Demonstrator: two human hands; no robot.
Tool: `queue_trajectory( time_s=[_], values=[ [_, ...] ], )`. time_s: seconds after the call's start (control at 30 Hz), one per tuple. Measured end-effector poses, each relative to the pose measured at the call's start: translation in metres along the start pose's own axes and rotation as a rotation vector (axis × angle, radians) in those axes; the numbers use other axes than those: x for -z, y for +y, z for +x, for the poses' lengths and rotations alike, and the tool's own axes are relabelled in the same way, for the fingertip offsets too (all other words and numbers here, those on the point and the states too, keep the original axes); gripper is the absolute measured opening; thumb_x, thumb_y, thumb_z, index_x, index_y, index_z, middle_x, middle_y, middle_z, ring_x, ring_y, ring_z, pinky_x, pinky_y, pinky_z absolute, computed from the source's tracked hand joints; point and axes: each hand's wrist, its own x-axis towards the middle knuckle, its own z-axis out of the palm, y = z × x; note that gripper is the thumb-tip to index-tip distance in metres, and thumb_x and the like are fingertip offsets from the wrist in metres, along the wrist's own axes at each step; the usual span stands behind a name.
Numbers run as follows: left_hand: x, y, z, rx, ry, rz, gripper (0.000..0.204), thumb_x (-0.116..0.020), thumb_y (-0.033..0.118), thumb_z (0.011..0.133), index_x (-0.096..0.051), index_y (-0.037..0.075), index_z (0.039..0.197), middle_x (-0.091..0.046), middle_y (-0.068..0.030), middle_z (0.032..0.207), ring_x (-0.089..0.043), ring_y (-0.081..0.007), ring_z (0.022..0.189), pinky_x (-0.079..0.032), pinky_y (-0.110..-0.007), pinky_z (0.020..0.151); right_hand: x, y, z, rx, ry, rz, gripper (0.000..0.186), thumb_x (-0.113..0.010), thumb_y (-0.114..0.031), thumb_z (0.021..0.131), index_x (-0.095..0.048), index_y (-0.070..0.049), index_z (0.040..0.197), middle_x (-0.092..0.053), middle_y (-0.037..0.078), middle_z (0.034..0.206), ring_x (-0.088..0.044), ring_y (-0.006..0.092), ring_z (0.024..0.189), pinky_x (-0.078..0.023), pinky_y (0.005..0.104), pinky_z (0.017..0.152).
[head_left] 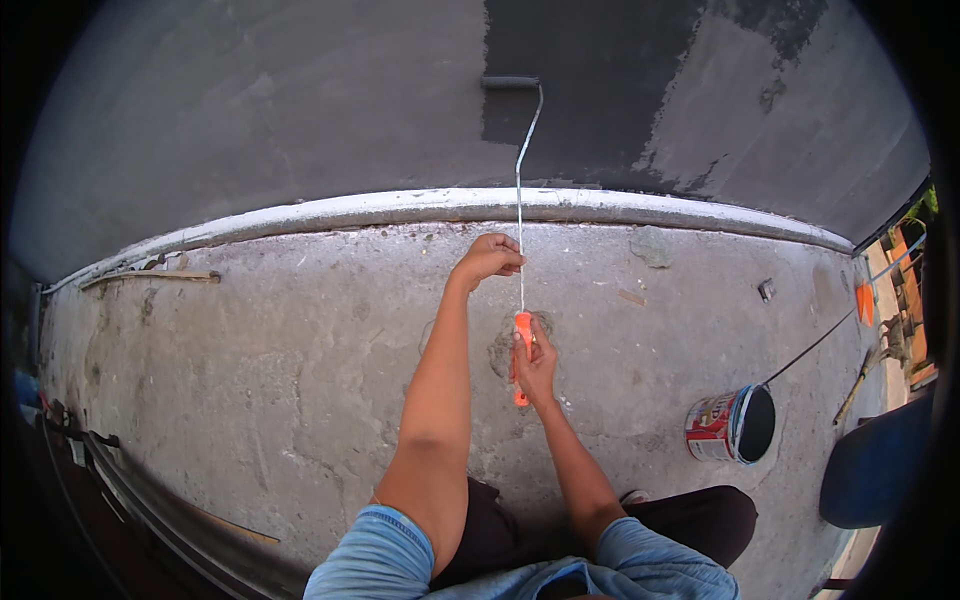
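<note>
The right hand (538, 365) is wrapped round the orange handle of a paint roller (519, 190), while the left hand (492, 262) has its fingers closed narrowly on the metal rod farther up; the sleeve rests against the wall (300, 120), at the left edge of a darker wet-looking patch. The rod crosses above the whitish ledge (350, 212) at the wall's foot. Toward the floor's right edge stands a bucket (712, 425) of dark paint — a thin dark line, stick or cord, runs from its rim — with a blue drum (875, 465) beyond it. A small grey block (766, 290) lies near the floor's far right corner, a strip of wood (150, 275) by the far left one. Dark metal rails (110, 475) line the near left corner. The floor (330, 370) is rough, stained concrete; the wall is grey, unevenly coated.
</note>
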Motion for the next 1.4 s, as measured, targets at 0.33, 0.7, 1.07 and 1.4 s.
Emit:
queue_trajectory(
  time_s=[0.33,0.7,1.07,1.4],
  values=[
    [-0.022,-0.101,0.022,0.163,0.166,0.146,0.026,-0.077,0.008,0.078,-0.066,0.0,0.1,-0.071,-0.0092,0.089,-0.071,-0.0175,0.077,-0.056,-0.029,0.067,0.016,0.053,-0.028,-0.146,-0.003,-0.066,0.056,-0.056,-0.013,0.101,-0.034,0.0,0.151,-0.051,-0.002,0.062,-0.046,0.0066,0.043,-0.039,0.0253,0.038],
    [-0.026,-0.127,0.038,0.272,0.252,0.328,0.022,-0.075,0.008,0.073,-0.07,0.0,0.092,-0.071,-0.0095,0.08,-0.07,-0.0166,0.069,-0.059,-0.03,0.061,0.009,0.06,-0.036,-0.239,0.02,-0.069,0.06,-0.058,-0.019,0.101,-0.032,-0.002,0.152,-0.051,0.0,0.058,-0.046,0.0082,0.041,-0.04,0.0274,0.037],
    [-0.002,-0.064,0.012,0.133,0.067,0.119,0.02,-0.074,0.01,0.08,-0.063,0.004,0.095,-0.068,-0.0067,0.085,-0.069,-0.0162,0.076,-0.059,-0.03,0.071,-0.007,0.033,-0.032,-0.11,-0.001,0.044,0.057,-0.058,-0.019,0.102,-0.035,-0.002,0.151,-0.052,-0.001,0.06,-0.046,0.0064,0.043,-0.04,0.025,0.037],
    [-0.02,-0.105,0.016,0.247,0.23,0.206,0.025,-0.073,0.006,0.078,-0.065,0.0,0.101,-0.07,-0.0096,0.089,-0.07,-0.0177,0.076,-0.058,-0.03,0.066,0.001,0.055,-0.037,-0.216,0.012,-0.012,0.057,-0.058,-0.02,0.101,-0.036,-0.005,0.151,-0.051,0.0,0.062,-0.046,0.0069,0.043,-0.039,0.0253,0.037]
  ],
)
